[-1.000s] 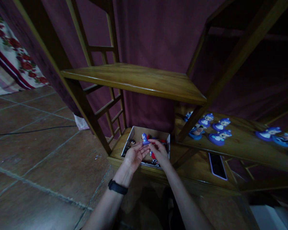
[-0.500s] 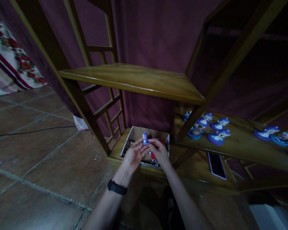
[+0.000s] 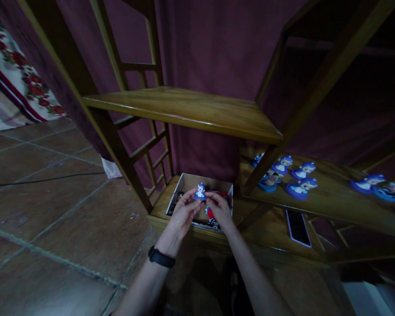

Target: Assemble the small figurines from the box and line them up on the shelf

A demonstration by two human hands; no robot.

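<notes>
The left hand (image 3: 183, 212), flatter a moment earlier, had closed thumb and fingers on the purple figurine (image 3: 200, 192), now turned front-on above the box (image 3: 217, 184), between its left and right edges; the right hand (image 3: 221, 210) pinched the base, so both seemed to steady it.

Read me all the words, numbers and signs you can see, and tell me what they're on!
None can be read.
Phone: its screen looks dark, with no readable text.
Black wristband: no readable mark.
Box and purple figurine: any print is too small or blurred to read.
</notes>
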